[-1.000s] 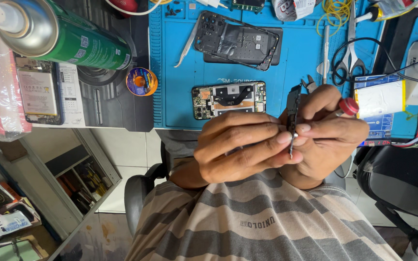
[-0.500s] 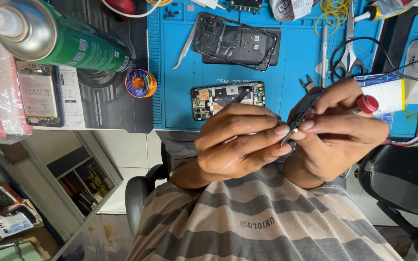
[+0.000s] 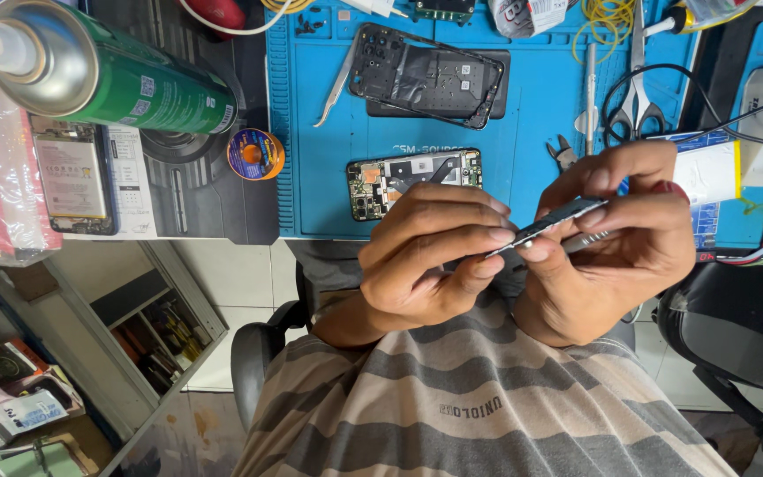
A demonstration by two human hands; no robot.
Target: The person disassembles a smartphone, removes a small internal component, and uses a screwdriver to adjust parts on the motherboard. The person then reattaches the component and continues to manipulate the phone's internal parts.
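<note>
Left hand: the left hand [image 3: 426,256] is curled, its fingertips and thumb pinching the lower end of a thin, dark, narrow strip-shaped phone part [image 3: 558,216].
Right hand: the right hand [image 3: 615,238] grips the upper end of the same strip between thumb and forefinger; a slim silvery piece shows just under the strip, but I cannot tell what it is.
Where the strip is: in the air between both hands, tilted, above the person's striped shirt and well short of the desk edge.
On the desk: an opened phone body with bare circuitry [image 3: 415,181] lies on the blue rubber work mat [image 3: 540,132]; a dark phone frame [image 3: 426,79] lies further back, with metal tweezers [image 3: 337,84] beside it.
To the left: a green metal spray can [image 3: 125,84] and a small spool of solder wire [image 3: 255,154].
Risk 1: held over the lap, the strip could slip from 2 fingertip pinches and drop to the floor.
Risk 2: opposing pulls from the 2 hands could bend or crack so thin a part.
Risk 3: bare fingers on contacts could leave grease.
</note>
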